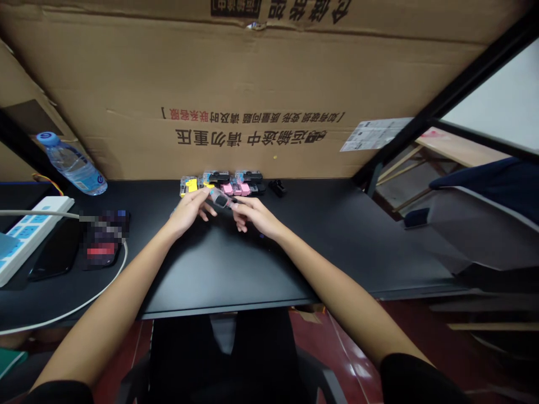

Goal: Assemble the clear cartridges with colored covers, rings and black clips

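Observation:
Between my two hands, above the black desk [236, 269], is a small clear plastic case with a dark panel [221, 198]. My left hand [190, 214] pinches its left end between thumb and forefinger, the other fingers loosely curled. My right hand [257, 217] grips the right end with thumb and fingers. Just behind the hands, against the cardboard, lies a row of similar small pieces: a yellow one [191, 185], a pink one [243, 189] and several black-and-clear ones [248, 175]. What exactly these pieces are is too small to tell. A small black part [277, 188] lies right of the row.
A tall cardboard sheet [252, 73] backs the desk. On the left are a water bottle [76, 165], a white power strip [31, 235], a black phone [56, 249], a blurred dark item [103, 241] and a white cable [124, 264]. Dark fabric [488, 179] hangs at the right.

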A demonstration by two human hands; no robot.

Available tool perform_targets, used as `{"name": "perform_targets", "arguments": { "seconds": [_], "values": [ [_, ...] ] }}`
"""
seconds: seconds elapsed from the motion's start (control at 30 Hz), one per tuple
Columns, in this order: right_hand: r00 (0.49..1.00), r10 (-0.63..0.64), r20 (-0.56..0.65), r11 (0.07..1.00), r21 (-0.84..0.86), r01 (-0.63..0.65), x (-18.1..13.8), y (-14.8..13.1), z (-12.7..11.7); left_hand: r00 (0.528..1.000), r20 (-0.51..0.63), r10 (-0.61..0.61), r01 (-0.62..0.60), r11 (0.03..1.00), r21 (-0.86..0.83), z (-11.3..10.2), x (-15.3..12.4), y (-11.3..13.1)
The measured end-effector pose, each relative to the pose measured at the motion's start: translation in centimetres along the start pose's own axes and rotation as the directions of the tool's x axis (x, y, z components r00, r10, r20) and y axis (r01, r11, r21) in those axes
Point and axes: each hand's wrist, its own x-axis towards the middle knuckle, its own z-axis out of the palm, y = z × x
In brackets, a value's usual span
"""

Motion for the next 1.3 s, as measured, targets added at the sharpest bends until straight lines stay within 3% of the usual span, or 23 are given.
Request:
{"name": "perform_targets", "arguments": {
  "seconds": [0.1,0.2,0.27,0.4,0.47,0.63,0.93,1.3],
  "values": [
    [0.995,0.085,0.045,0.961,0.261,-0.094,0.0,-0.3,-0.2,0.989,0.039,0.139,-0.142,0.986,0.089,0.3,-0.3,0.3],
    [0.976,0.161,0.150,0.928,0.314,-0.201,0.0,-0.4,-0.4,0.976,0.075,0.203,-0.212,0.964,0.162,1.0,-0.8,0.6],
    [0.972,0.199,0.123,0.930,0.288,-0.227,0.2,-0.3,-0.4,0.980,0.058,0.190,-0.198,0.962,0.189,1.3,-0.9,0.6],
    [0.966,0.150,-0.209,0.976,0.187,-0.111,0.7,0.1,-0.5,0.985,-0.030,0.168,-0.160,0.970,0.186,1.2,-0.6,0.4],
    [0.960,0.077,-0.269,0.992,0.119,-0.047,0.9,0.4,-0.5,0.983,-0.067,0.171,-0.158,0.973,0.166,1.0,-0.4,0.3],
    [0.970,-0.037,-0.242,0.999,0.017,0.042,1.0,1.1,-0.6,0.988,-0.058,0.144,-0.137,0.985,0.109,0.9,-0.1,0.0],
    [0.984,-0.010,-0.180,1.000,-0.013,0.008,0.9,1.1,-0.2,0.989,-0.093,0.119,-0.116,0.993,0.036,1.1,0.0,-0.4],
    [0.988,-0.031,-0.152,0.999,0.004,0.032,0.5,-0.4,-0.8,0.989,-0.042,0.142,-0.140,0.989,0.052,1.0,-0.1,-0.1]
  ]
}}
